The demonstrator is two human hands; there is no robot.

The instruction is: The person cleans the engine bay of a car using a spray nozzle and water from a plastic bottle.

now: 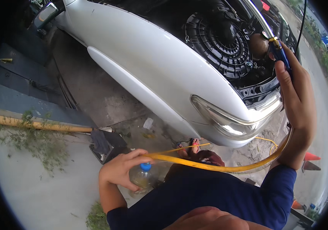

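My right hand [299, 89], raised over the front corner of a white car [152, 60], is closed around the blue grip of a spray gun [280, 54]. The gun has a brass fitting and a long metal tube that reaches up across the engine bay [218, 43]. A yellow hose [210, 166] curves from my right forearm to my left hand [118, 172], with a clear tube alongside part of it. My left hand, held low before my body, grips a clear plastic bottle [142, 181] with a blue cap and some yellowish liquid inside. Its fingertips touch the hose.
The car's headlight [224, 120] and fender lie between my hands. A black container [110, 146] with a dark cloth, a yellow pipe [37, 123] and a leafy plant [37, 141] are at the left. Orange cones [311, 156] stand at the right. More hose [267, 141] lies on the concrete.
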